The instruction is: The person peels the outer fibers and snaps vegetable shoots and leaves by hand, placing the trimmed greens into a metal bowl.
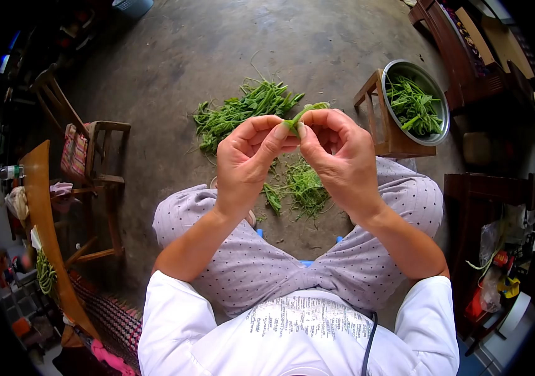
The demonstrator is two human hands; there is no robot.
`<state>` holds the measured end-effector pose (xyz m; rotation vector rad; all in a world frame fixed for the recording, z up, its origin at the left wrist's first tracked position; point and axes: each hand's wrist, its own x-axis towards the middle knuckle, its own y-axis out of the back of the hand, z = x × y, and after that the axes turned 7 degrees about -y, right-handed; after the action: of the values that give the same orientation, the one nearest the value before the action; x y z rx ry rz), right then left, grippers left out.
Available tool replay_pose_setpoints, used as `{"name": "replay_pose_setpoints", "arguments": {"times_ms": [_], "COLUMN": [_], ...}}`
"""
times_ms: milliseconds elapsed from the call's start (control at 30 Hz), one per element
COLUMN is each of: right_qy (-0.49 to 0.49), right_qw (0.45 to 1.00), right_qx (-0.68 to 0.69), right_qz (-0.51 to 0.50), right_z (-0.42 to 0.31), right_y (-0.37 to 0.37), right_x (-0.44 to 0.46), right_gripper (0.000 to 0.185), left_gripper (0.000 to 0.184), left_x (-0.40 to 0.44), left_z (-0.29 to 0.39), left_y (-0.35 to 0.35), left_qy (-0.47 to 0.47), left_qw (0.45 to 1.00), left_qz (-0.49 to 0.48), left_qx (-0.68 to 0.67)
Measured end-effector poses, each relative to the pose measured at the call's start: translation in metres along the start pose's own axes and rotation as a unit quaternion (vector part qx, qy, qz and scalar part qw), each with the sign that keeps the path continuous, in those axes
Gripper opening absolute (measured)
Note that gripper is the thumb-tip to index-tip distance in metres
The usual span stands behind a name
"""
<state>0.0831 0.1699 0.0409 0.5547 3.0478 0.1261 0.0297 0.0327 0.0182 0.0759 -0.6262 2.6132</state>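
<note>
Both my hands meet in front of my knees, pinching one green leafy stem [294, 123] between thumbs and forefingers. My left hand [250, 156] grips it from the left side and my right hand [337, 150] from the right, fingertips almost touching. Part of the stem and leaf shows above my right fingers. Beyond my hands, a pile of leafy green stems [255, 103] lies on the floor. Below my hands, between my feet, is a smaller heap of thin, stringy green scraps [308, 188], partly covered by my right hand.
A metal basin [446, 119] of green stems rests on a wooden stool [405, 149] to the right. At the left stand a wooden chair [108, 125] and a wooden table edge [45, 213]. Dark wooden furniture [462, 50] lines the right. A blue basket [133, 6] is far back.
</note>
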Motion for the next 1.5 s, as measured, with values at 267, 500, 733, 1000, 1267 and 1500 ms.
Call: {"name": "replay_pose_setpoints", "arguments": {"times_ms": [267,500,733,1000,1267,1500], "right_qy": [-0.025,-0.053,-0.059,-0.102,-0.088,0.147], "right_qw": [1.0,0.998,0.99,0.983,0.983,0.975], "right_qx": [0.002,0.006,-0.128,-0.151,0.065,-0.113], "right_qz": [-0.013,-0.019,0.026,-0.006,-0.149,-0.125], "right_z": [-0.001,0.002,0.016,0.042,0.005,-0.01], "right_y": [0.004,0.013,0.058,0.093,0.063,0.032], "right_x": [0.001,0.002,0.016,0.021,0.006,0.002], "right_gripper": [0.011,0.011,0.011,0.005,0.015,0.017], "left_gripper": [0.018,0.02,0.022,0.021,0.017,0.017], "left_x": [0.001,0.011,0.023,0.019,0.009,0.002], "left_z": [0.001,0.014,0.029,0.032,0.023,0.004], "left_y": [0.003,0.018,0.057,0.071,0.043,0.026], "left_qy": [0.012,0.014,-0.029,0.007,0.087,0.062], "left_qw": [1.0,0.997,0.988,0.986,0.97,0.974], "left_qz": [-0.009,0.013,0.051,0.024,-0.081,-0.141], "left_qx": [0.007,-0.08,-0.141,-0.163,-0.21,-0.163]}}
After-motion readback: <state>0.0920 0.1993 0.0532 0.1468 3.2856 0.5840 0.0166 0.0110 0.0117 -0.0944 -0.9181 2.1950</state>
